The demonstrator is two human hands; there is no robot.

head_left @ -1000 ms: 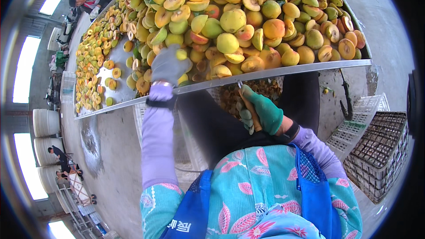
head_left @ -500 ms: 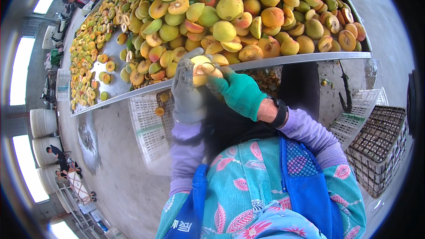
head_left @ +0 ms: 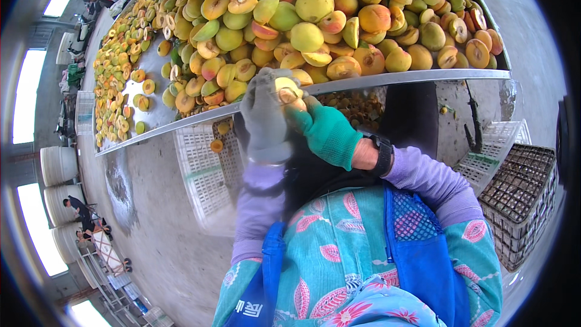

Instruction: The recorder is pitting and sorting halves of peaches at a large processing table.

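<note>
A grey concrete floor point(head_left: 151, 218) is lit by bright windows point(head_left: 27, 94) along the left; white barrels point(head_left: 57, 166) are stacked beside them.

Peach point(head_left: 287, 91) mostly hidden between gloved hands; fruit pile point(head_left: 339, 18) cut off at top edge.

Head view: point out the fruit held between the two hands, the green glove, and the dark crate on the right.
fruit point(head_left: 287, 92), head view, its yellow flesh above the fingers.
green glove point(head_left: 330, 136), head view, back of the right hand.
dark crate point(head_left: 521, 197), head view, its gridded side.

A fruit-processing hall: long metal table point(head_left: 387, 77) heaped with halved peaches point(head_left: 315, 18), plastic crates point(head_left: 520, 200) around.
</note>
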